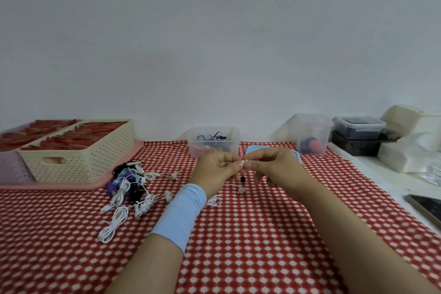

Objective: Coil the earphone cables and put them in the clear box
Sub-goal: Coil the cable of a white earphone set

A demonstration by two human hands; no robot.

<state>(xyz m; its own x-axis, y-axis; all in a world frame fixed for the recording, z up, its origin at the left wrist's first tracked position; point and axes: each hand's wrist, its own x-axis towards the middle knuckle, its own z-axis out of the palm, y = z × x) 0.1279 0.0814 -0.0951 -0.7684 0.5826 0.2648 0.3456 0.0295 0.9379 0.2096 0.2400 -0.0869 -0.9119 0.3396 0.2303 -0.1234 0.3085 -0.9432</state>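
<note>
My left hand (216, 169) and my right hand (272, 167) meet above the middle of the table, both pinching the end of a white earphone cable (243, 162). The rest of that cable (214, 200) trails on the cloth under my left wrist, with an earbud (241, 190) beside it. A pile of white, black and purple earphones (128, 188) lies to the left. The clear box (213, 142) stands just behind my hands and holds several coiled cables.
A cream woven basket (78, 150) sits on a pink tray (71, 185) at the left. A blue lid (260, 149) lies behind my right hand. Another clear container (312, 133), stacked boxes (358, 131) and a phone (427, 207) are at the right.
</note>
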